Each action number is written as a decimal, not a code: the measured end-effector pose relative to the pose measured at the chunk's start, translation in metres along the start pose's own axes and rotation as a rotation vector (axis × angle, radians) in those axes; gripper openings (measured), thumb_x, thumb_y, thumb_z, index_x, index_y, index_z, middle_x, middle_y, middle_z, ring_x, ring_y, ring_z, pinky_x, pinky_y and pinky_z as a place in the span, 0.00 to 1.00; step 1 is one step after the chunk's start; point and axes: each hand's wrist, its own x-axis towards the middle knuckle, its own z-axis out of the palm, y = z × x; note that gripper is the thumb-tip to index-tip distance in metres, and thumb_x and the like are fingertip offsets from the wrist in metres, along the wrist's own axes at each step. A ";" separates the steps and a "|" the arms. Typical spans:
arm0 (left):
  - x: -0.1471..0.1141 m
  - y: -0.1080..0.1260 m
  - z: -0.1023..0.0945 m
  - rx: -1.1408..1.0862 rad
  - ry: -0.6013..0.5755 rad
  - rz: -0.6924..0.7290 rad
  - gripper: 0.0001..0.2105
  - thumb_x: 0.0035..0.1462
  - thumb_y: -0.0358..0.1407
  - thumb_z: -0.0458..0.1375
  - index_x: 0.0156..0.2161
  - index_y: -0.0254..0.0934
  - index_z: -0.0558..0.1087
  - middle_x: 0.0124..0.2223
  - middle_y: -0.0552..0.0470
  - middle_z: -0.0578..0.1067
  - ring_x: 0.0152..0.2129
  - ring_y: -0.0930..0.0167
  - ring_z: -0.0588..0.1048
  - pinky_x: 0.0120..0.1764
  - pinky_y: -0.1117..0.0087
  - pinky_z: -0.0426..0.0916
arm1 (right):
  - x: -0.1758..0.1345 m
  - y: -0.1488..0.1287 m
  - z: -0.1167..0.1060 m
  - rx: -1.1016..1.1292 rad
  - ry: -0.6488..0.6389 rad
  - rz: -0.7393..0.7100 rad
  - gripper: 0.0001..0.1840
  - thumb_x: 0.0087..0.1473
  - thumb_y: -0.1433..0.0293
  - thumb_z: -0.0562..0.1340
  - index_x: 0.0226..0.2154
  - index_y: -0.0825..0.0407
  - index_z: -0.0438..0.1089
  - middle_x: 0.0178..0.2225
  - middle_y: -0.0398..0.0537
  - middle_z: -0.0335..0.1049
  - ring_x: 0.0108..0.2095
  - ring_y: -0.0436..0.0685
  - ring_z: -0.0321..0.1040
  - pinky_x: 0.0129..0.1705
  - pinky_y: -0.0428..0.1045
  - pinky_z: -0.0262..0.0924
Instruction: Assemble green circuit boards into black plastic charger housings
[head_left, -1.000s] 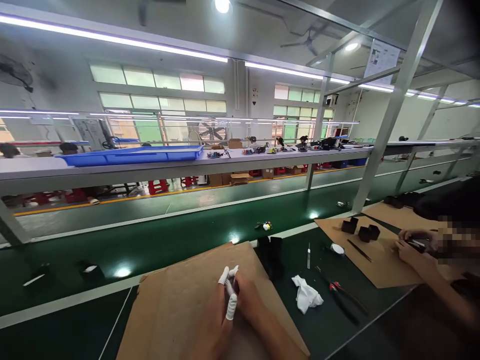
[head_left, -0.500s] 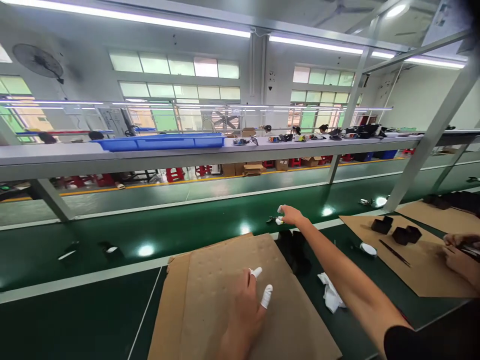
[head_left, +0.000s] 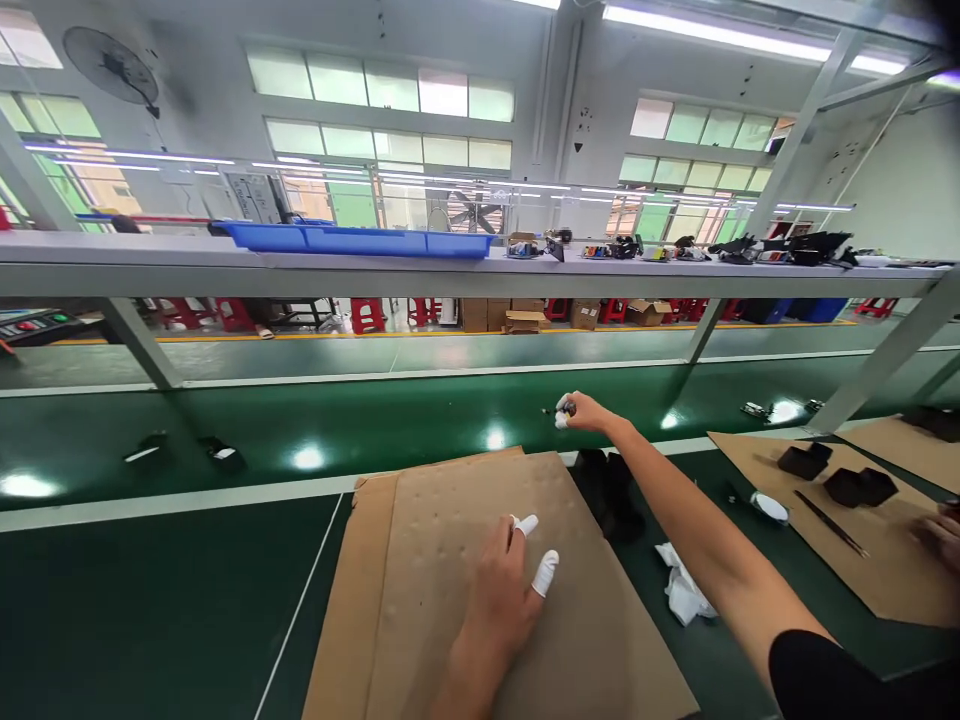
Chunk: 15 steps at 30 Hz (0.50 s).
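My right hand reaches out over the green belt, its white-covered fingertips pinched on a small dark part. What kind of part it is, I cannot make out; a thin end of it sticks out to the left. Over the cardboard sheet my left hand hovers or rests lightly, with thumb and index finger apart. White finger cots cover those two tips, and nothing shows between them. Black objects sit beside the cardboard's right edge, below my right forearm.
Crumpled white tissue and a small round white-topped container are at right. Another person's hand is over a second cardboard with black blocks and tweezers. A shelf crosses ahead, holding a blue tray.
My right fingers have closed on the small dark part at the belt. My left hand stays over the cardboard. The view has turned slightly left and down.
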 end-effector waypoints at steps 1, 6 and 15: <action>0.000 0.000 0.000 -0.031 0.013 -0.012 0.16 0.71 0.43 0.57 0.57 0.38 0.77 0.47 0.43 0.80 0.41 0.59 0.82 0.43 0.59 0.79 | -0.010 -0.001 -0.007 0.109 0.013 -0.005 0.19 0.69 0.59 0.68 0.55 0.54 0.75 0.53 0.50 0.77 0.49 0.62 0.78 0.50 0.59 0.77; 0.008 0.004 -0.010 -0.181 0.094 -0.066 0.15 0.72 0.43 0.55 0.55 0.37 0.76 0.45 0.46 0.77 0.40 0.64 0.80 0.45 0.62 0.76 | -0.106 0.001 -0.036 0.606 0.139 -0.004 0.27 0.74 0.51 0.52 0.50 0.54 0.75 0.43 0.52 0.79 0.34 0.55 0.74 0.38 0.54 0.73; 0.001 0.085 -0.077 -0.469 0.187 -0.161 0.18 0.74 0.48 0.54 0.58 0.41 0.75 0.51 0.46 0.77 0.47 0.63 0.78 0.53 0.60 0.74 | -0.284 0.014 -0.009 0.971 0.431 0.187 0.41 0.56 0.28 0.53 0.32 0.49 0.69 0.23 0.43 0.67 0.15 0.47 0.47 0.17 0.46 0.41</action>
